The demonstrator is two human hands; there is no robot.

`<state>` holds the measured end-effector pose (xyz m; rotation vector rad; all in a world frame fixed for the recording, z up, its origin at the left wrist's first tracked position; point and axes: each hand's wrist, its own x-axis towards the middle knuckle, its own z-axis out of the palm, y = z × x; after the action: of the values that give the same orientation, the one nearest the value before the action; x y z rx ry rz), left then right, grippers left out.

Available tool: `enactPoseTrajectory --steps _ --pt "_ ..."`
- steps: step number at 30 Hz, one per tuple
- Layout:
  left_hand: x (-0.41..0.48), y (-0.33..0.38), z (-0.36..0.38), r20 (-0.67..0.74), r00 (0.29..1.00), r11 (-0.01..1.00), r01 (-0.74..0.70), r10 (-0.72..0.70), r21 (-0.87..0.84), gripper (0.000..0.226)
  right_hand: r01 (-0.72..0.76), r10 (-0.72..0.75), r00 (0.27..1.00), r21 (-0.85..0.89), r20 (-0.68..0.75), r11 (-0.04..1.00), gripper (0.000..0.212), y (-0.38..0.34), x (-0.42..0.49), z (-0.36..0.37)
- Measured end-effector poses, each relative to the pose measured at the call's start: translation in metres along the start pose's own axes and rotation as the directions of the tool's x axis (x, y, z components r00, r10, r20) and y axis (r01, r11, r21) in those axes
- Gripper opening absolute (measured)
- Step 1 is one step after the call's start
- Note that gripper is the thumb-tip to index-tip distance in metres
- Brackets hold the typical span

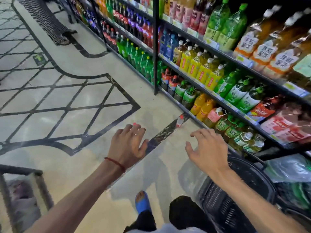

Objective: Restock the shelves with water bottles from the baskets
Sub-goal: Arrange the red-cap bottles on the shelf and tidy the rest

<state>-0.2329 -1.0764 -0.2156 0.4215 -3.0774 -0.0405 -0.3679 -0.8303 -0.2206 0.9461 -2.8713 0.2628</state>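
Bare forearms stretch forward over the shop floor (70, 125). The left hand (129, 142), a red thread (116, 163) at its wrist, has its fingers spread and lightly bent, holding nothing. The right hand (208, 149) hangs the same way, fingers splayed and a little curled, touching nothing. Beyond the fingertips a small water bottle (179, 121) stands upright on the floor at the foot of the stocked shelves (156, 64). A black basket (222, 204) sits beneath the right forearm, beside the lowest shelf.
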Motion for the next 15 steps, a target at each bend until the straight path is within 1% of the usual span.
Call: enactPoseTrajectory --steps 2,4,6,8,11,15 --pt "0.032 -0.013 0.005 0.032 0.999 0.999 -0.040 0.040 -0.020 0.039 -0.053 0.053 0.999 0.002 0.010 0.999 0.037 -0.004 0.021 0.008" --pt "0.060 -0.019 0.014 0.031 0.995 0.995 -0.092 0.093 -0.044 0.038 -0.079 0.079 0.997 0.001 0.025 0.997 0.038 0.000 0.040 0.019" --pt "0.089 -0.020 0.025 0.052 0.989 0.988 -0.136 0.140 -0.069 0.042 -0.108 0.107 0.992 0.010 0.061 0.994 0.038 0.008 0.060 0.031" --pt "0.116 -0.018 0.037 0.073 0.984 0.986 -0.157 0.161 -0.059 0.047 -0.127 0.126 0.989 0.010 0.077 0.992 0.037 0.022 0.082 0.045" --pt "0.155 -0.010 0.057 0.123 0.979 0.987 -0.158 0.161 -0.028 0.046 -0.093 0.091 0.991 0.015 0.101 0.996 0.036 0.050 0.118 0.070" --pt "0.200 0.008 0.077 0.132 0.976 0.984 -0.170 0.175 -0.047 0.036 -0.024 0.023 0.993 0.005 0.120 1.000 0.031 0.087 0.158 0.095"
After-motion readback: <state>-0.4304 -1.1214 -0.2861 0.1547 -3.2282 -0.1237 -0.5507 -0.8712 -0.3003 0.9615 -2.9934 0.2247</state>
